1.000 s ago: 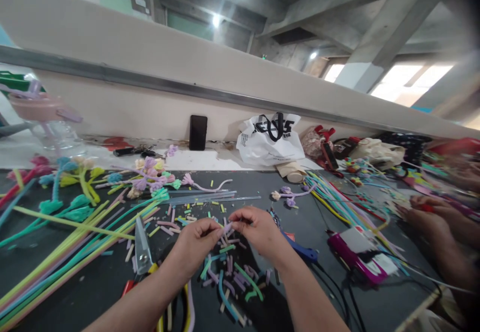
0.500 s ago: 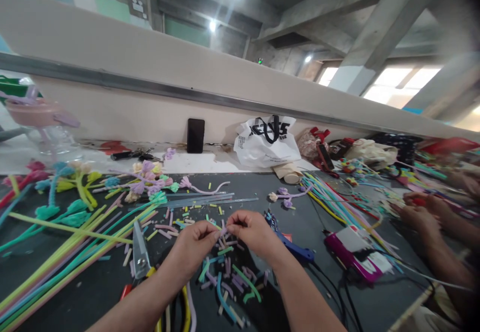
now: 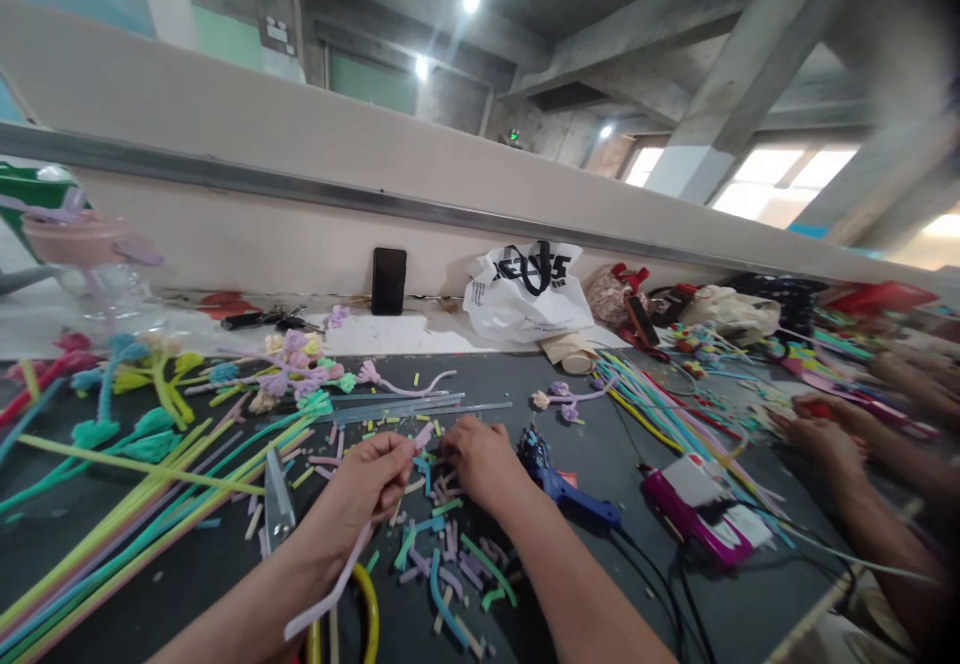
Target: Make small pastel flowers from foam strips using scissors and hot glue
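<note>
Fingers (image 3: 391,456) of my left hand (image 3: 358,492) are pinched shut on a pale lilac pipe cleaner (image 3: 324,592), which trails from the fist back toward my wrist, its short tip poking up past my thumb. Beside it, my right hand (image 3: 480,459) curls knuckles-up over a litter of cut pipe-cleaner scraps (image 3: 457,554) on the dark desk (image 3: 187,584). Its fingertips are buried there, so I cannot tell whether they hold anything. Scissors (image 3: 277,499) lie just left of my left hand and a blue glue gun (image 3: 561,479) just right of my right. Long coloured stems (image 3: 142,514) fan out to the left. Farther back lie finished pipe-cleaner flowers (image 3: 296,364), and against the partition stand a white plastic bag (image 3: 525,289) and a black phone (image 3: 388,281). A co-worker's hand (image 3: 817,441) works at the right.
</note>
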Demonstrator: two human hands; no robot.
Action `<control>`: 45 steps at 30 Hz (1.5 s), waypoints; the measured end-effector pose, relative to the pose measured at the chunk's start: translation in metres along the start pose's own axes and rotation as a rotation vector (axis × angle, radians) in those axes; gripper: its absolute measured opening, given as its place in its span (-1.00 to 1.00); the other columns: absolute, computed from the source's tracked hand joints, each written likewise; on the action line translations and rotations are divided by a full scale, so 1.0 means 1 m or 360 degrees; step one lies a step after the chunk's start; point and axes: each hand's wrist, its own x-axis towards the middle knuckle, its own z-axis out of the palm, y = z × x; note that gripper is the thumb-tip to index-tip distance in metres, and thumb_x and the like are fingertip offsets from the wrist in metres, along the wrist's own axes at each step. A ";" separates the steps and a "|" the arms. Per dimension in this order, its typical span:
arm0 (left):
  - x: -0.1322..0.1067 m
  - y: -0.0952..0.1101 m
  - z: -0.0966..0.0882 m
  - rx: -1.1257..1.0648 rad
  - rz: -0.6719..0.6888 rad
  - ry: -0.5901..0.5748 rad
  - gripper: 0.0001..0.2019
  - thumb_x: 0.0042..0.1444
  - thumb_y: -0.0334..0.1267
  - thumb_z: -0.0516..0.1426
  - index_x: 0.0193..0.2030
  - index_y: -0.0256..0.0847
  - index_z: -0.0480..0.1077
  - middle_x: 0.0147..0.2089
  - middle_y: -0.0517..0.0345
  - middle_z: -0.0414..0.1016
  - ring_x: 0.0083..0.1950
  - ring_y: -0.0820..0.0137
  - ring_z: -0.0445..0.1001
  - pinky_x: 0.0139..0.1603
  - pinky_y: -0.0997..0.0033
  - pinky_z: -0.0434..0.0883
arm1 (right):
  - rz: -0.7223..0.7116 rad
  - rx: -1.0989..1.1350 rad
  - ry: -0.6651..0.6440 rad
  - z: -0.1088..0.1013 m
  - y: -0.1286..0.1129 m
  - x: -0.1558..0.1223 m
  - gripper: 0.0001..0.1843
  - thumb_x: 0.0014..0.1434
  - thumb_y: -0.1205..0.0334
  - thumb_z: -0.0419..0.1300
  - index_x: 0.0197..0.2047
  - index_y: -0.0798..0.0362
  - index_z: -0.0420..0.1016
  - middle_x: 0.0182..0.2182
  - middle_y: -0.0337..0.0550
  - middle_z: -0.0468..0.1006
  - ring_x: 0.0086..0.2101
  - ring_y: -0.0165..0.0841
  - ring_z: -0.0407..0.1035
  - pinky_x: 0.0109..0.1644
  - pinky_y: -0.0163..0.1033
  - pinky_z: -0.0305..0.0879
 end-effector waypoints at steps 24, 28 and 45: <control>-0.002 0.007 -0.006 -0.0326 -0.0013 -0.0136 -0.81 0.01 -0.25 0.13 -0.47 -0.28 0.21 -0.58 0.34 0.16 -0.71 0.74 -0.05 -0.76 0.69 -0.16 | -0.0098 0.0093 -0.0231 -0.021 -0.001 -0.020 -0.82 -0.08 0.47 0.12 -0.45 0.03 0.47 -0.42 -0.23 0.52 -0.36 -0.38 0.36 -0.23 -0.28 0.06; -0.003 0.008 -0.006 -0.0338 -0.0036 -0.0150 -0.81 0.04 -0.27 0.11 -0.49 -0.28 0.20 -0.59 0.35 0.16 -0.72 0.74 -0.05 -0.77 0.70 -0.16 | 0.0010 0.0251 -0.0165 -0.020 -0.003 -0.017 -0.82 -0.02 0.46 0.05 -0.39 0.05 0.42 -0.45 -0.23 0.49 -0.40 -0.41 0.33 -0.32 -0.36 0.11; -0.005 0.015 -0.003 -0.0280 -0.0001 -0.0160 -0.86 0.05 -0.26 0.10 -0.41 -0.30 0.26 -0.60 0.36 0.13 -0.73 0.73 -0.08 -0.77 0.69 -0.16 | -0.0951 0.0622 -0.0625 -0.028 -0.052 -0.035 -0.80 0.07 0.44 0.08 -0.33 0.01 0.49 -0.40 -0.27 0.51 -0.31 -0.46 0.36 -0.15 -0.39 0.14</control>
